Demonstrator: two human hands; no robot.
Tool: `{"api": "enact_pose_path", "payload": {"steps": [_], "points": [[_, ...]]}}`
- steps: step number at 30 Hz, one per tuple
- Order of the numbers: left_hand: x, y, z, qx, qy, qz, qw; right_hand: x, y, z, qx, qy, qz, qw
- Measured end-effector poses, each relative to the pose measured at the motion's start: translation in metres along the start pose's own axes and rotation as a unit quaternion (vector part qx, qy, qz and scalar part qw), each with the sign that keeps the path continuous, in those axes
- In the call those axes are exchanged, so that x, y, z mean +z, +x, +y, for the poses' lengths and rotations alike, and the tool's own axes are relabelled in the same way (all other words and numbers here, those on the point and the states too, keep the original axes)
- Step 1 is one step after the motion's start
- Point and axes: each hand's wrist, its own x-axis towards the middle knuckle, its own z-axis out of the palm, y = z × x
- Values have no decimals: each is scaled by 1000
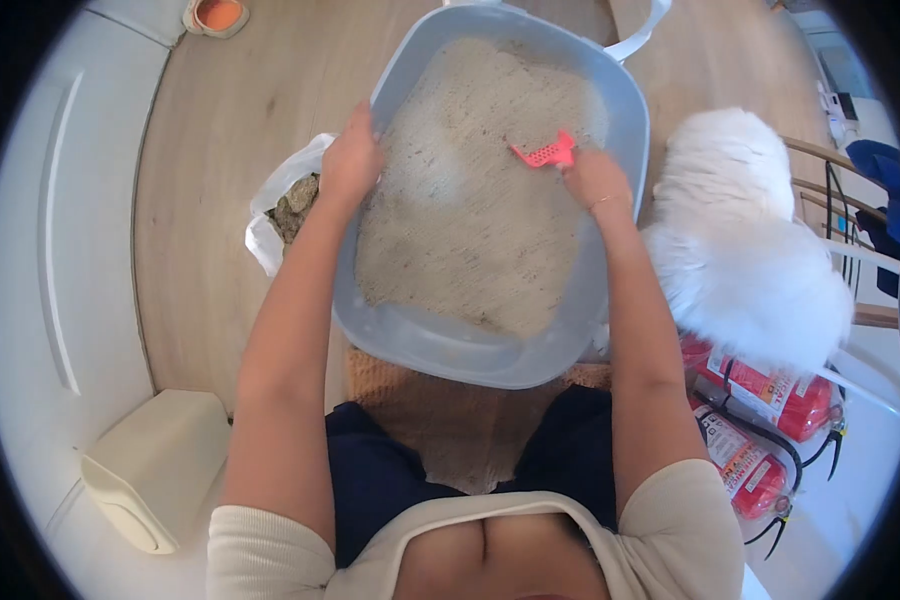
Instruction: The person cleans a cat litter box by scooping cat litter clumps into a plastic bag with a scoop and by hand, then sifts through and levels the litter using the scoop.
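A grey litter tray (450, 362) with sandy litter (470, 230) spread in it stands in front of me. My left hand (352, 160) is closed on the tray's left rim, its fingers wrapped over the edge. Over the litter's upper right, my right hand (598, 182) grips the handle end of a pink slotted scoop (546, 153), whose blade points left. Left of the tray, beside my left forearm, a white plastic bag (264, 240) holds brownish-grey clumps (295, 205).
Close to the tray's right side is a fluffy white animal (740, 240). Red fire extinguishers (755, 480) lie below it. A cream bin (160, 465) stands at lower left, and an orange-and-white bowl (217, 14) at upper left. A white strap-like piece (642, 35) extends from the tray's top right.
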Motion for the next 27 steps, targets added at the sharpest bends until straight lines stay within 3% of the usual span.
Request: {"api": "enact_pose_path", "payload": {"steps": [2, 6, 8, 11, 13, 16, 22, 27], "points": [[-10, -2, 9, -53, 12, -62, 997, 9, -6, 7, -5, 18, 31, 999], [-4, -11, 5, -5, -1, -28, 1000, -13, -43, 1, 49, 57, 30, 997], [-7, -19, 7, -43, -8, -39, 998, -30, -62, 0, 64, 41, 23, 997], [-1, -22, 0, -31, -10, -9, 999, -39, -68, 3, 16, -59, 63, 996], [-2, -20, -1, -36, -13, -8, 999, -46, -66, 3, -71, -162, 158, 971], [-6, -18, 2, -52, -14, -20, 998, -64, -60, 3, -51, -217, 217, 950], [-3, -18, -4, -43, -28, -18, 999, -72, -10, 6, -66, -196, 286, 936], [-5, -17, -2, -60, -33, -21, 997, -60, 10, -8, -101, -214, 259, 936]]}}
